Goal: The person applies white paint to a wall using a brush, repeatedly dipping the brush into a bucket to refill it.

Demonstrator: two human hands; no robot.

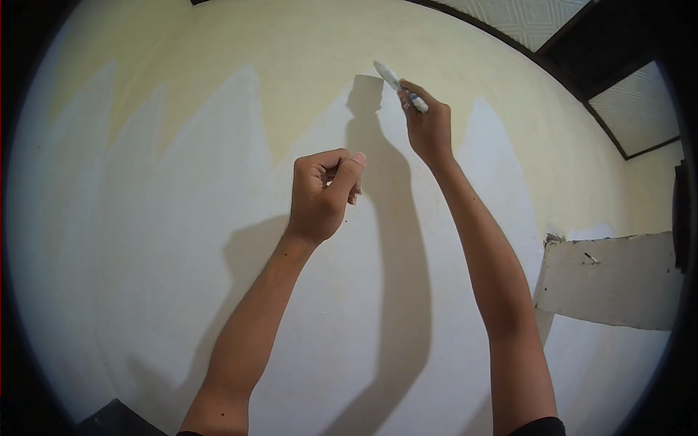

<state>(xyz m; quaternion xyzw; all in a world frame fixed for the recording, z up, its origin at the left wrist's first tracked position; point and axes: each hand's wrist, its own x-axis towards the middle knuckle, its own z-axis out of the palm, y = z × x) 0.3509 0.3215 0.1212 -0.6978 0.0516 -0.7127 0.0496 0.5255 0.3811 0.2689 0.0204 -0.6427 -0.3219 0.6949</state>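
From my distant seat I make this out as a room indoors, most likely in a home — which room, I can't tell. I see a pale yellow wall (313, 58) with white paint (167, 240) rising up it in jagged peaks. Overhead are patterned ceiling panels (534, 22) edged in dark trim (480, 22) — and at right, a rough-edged, whitish slab (611, 283).

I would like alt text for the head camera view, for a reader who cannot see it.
A person's right hand holds a paintbrush high up at a wall, where white rises in jagged peaks into pale yellow. The left hand, loosely curled, is raised lower down, in front of the white part.
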